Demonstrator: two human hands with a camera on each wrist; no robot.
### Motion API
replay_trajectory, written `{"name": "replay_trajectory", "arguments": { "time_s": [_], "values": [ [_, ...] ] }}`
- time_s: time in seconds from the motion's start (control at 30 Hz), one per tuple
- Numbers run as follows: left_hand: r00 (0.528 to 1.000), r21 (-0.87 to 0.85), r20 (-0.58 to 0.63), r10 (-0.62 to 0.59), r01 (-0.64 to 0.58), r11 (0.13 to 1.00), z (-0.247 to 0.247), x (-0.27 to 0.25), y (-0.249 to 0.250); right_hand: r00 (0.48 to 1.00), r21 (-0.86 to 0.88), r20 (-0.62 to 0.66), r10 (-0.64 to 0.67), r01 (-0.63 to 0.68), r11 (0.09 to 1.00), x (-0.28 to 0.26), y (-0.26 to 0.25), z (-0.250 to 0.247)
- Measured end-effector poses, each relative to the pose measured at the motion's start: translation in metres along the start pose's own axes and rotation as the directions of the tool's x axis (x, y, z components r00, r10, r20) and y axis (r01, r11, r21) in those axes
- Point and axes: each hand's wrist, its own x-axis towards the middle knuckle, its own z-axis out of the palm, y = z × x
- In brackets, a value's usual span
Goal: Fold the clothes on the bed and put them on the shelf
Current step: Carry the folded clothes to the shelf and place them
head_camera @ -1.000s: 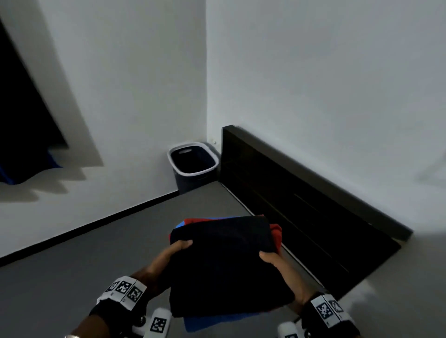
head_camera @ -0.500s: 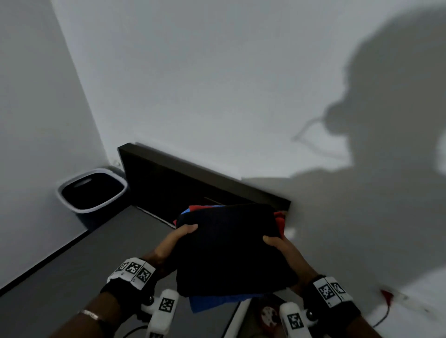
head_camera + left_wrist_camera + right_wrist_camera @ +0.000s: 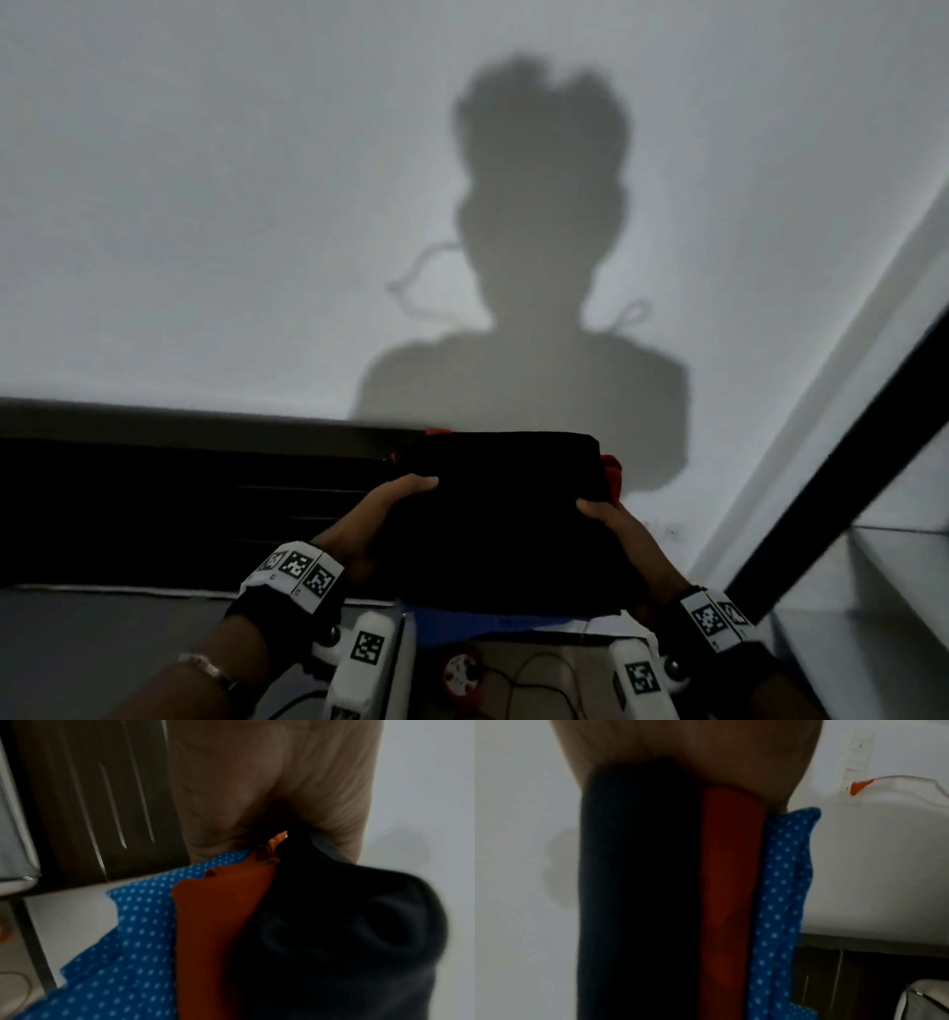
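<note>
A stack of three folded garments is carried in the air between both hands, in front of a pale wall and above the dark wooden headboard (image 3: 195,493) on the left. On top lies a black folded cloth (image 3: 506,519), under it a red folded cloth (image 3: 612,470), and at the bottom a blue cloth with small white dots (image 3: 477,624).

The left hand (image 3: 380,514) clamps the stack's left edge, thumb curled over the black top and, as far as the left wrist view lets on, fingers underneath. The right hand (image 3: 613,529) does the same on the right edge, thumb on top. Both hands are closed on the pile, pinching it from above and below.

The pile looks light, soft and limp. It has no stiffness of its own, so the middle will likely sag and the layers may slide over each other if it tilts. The blue dotted layer already hangs out past the near edge. Holding it at both side edges with fingers spread flat below seems the safest way, keeping it level.

The fingers under the stack are hidden in the head view. The black cloth is so dark that its folds cannot be read. At the far right a dark slanted edge and pale grey surfaces (image 3: 873,575) show; whether these are the shelf cannot be told. The wrist views are blurred.
</note>
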Motion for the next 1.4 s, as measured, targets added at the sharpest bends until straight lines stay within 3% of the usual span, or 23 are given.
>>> {"name": "replay_trajectory", "arguments": {
  "time_s": [0.33, 0.57, 1.13, 1.4],
  "values": [
    [0.983, 0.245, 0.186, -0.006, -0.040, 0.969, 0.131, 0.091, 0.002, 0.951, 0.083, -0.287, -0.117, 0.147, 0.986, -0.048, -0.036, -0.124],
    [0.937, 0.303, 0.347, -0.053, -0.058, 0.951, 0.242, 0.151, -0.008, 0.894, 0.137, -0.427, -0.133, 0.209, 0.968, -0.082, -0.075, -0.217],
    [0.790, 0.396, 0.595, -0.147, -0.128, 0.909, 0.509, 0.248, -0.031, 0.688, 0.071, -0.690, -0.224, 0.372, 0.925, -0.178, -0.174, -0.392],
    [0.705, 0.400, 0.672, -0.228, -0.087, 0.912, 0.593, 0.269, -0.046, 0.569, 0.017, -0.784, -0.247, 0.418, 0.908, -0.203, -0.206, -0.458]
  ]
}}
